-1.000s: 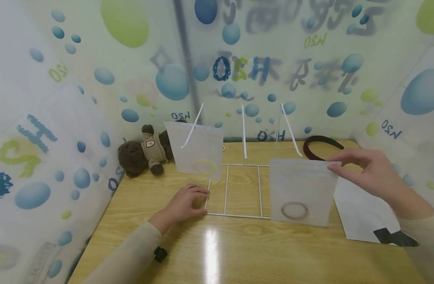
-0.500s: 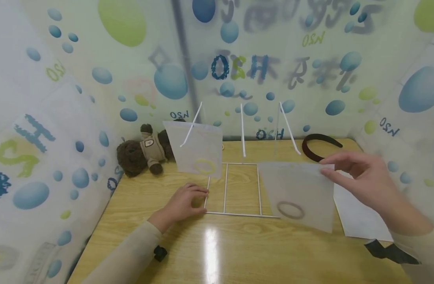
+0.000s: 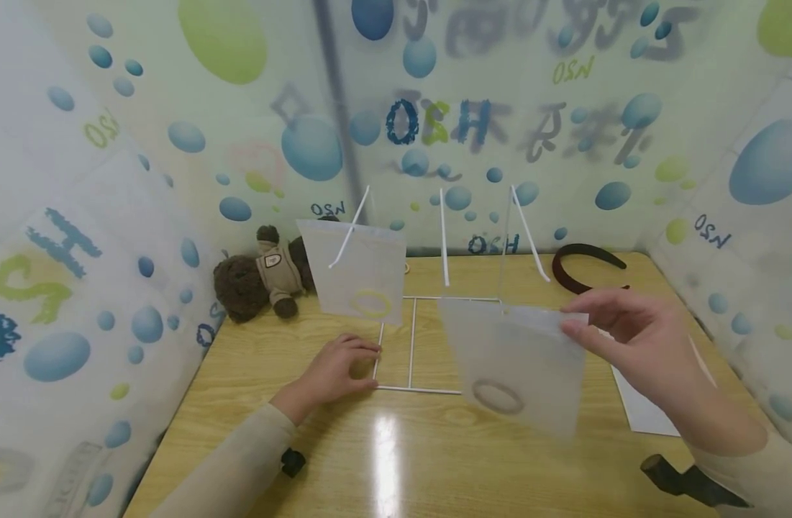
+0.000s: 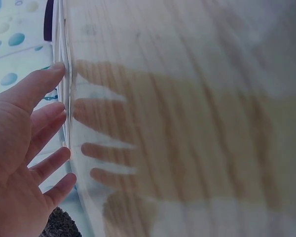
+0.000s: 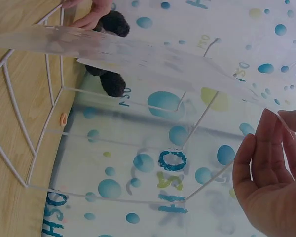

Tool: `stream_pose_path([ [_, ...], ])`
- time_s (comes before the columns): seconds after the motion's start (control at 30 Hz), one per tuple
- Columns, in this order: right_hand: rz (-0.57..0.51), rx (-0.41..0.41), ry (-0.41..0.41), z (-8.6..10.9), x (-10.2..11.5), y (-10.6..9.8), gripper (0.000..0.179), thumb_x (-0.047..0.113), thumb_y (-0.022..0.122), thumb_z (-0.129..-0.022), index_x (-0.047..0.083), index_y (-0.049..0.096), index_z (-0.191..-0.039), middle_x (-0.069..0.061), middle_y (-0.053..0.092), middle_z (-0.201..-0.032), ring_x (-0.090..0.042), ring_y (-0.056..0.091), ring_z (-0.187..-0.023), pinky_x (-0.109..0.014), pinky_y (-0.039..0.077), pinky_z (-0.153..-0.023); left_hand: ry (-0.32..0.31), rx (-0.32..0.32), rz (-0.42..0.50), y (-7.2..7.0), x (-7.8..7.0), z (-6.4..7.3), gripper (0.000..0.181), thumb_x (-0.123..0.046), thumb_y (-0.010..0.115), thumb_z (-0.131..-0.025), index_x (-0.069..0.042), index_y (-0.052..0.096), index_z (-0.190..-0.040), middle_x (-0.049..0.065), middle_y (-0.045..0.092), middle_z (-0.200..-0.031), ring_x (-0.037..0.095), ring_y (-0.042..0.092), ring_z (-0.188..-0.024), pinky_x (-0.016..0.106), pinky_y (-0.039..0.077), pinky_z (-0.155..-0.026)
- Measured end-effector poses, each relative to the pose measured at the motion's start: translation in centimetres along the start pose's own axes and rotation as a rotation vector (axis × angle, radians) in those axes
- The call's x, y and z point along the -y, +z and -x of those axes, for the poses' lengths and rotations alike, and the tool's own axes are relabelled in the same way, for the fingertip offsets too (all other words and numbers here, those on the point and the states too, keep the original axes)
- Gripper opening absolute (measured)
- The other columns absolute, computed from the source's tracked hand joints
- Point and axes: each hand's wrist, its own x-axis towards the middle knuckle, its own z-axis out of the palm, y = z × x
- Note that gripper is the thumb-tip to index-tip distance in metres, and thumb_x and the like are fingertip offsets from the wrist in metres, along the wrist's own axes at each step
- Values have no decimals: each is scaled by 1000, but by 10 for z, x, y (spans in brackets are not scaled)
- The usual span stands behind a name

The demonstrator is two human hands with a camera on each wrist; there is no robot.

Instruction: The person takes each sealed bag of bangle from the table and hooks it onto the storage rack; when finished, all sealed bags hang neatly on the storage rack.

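My right hand (image 3: 642, 352) pinches the top right corner of a clear zip bag (image 3: 531, 345) between thumb and fingers. A brownish ring (image 3: 497, 396) lies low inside the bag, which hangs tilted in front of the right arm of a white wire rack (image 3: 413, 345). My left hand (image 3: 334, 370) rests at the left end of the rack's base, fingertips and thumb touching its wires. In the left wrist view these fingers (image 4: 52, 160) are fairly straight. Another clear bag (image 3: 350, 266) with a yellow ring (image 3: 372, 303) hangs on the rack's left arm. The held bag covers the base's right part.
A brown teddy bear (image 3: 279, 273) lies at the back left of the wooden table (image 3: 292, 417). A dark headband (image 3: 560, 267) sits at the back right, and a white sheet (image 3: 642, 410) is partly behind my right hand. A small orange ring (image 5: 63, 119) lies behind the rack.
My right hand has moved left and slightly down with the bag, which now hangs more tilted, over the rack's base. My left hand stays at the base.
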Motion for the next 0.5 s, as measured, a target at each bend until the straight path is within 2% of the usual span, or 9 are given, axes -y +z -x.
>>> stream_pose_path([
  [0.13, -119, 16, -70, 0, 5, 8, 25, -22, 72, -82, -10, 72, -103, -3, 77, -98, -13, 64, -87, -15, 55, -74, -1, 2, 2, 0, 0, 0, 53, -43, 83, -85, -18, 72, -130, -5, 66, -141, 26, 54, -133, 55, 44, -111],
  [0.37, -70, -19, -34, -5, 17, 20, 24, -21, 74, -81, -10, 72, -101, 0, 76, -97, -15, 64, -88, -17, 56, -79, -4, -1, 9, 0, 0, 0, 53, -43, 84, -85, -18, 72, -130, -5, 66, -141, 26, 54, -133, 55, 43, -113],
  [0.5, -104, -31, -75, -9, 20, 27, 23, -21, 74, -80, -10, 72, -100, -3, 77, -94, -16, 63, -84, -17, 57, -77, -5, -3, 12, 1, 1, 0, 53, -43, 84, -85, -18, 72, -130, -5, 66, -141, 26, 53, -134, 55, 43, -113],
])
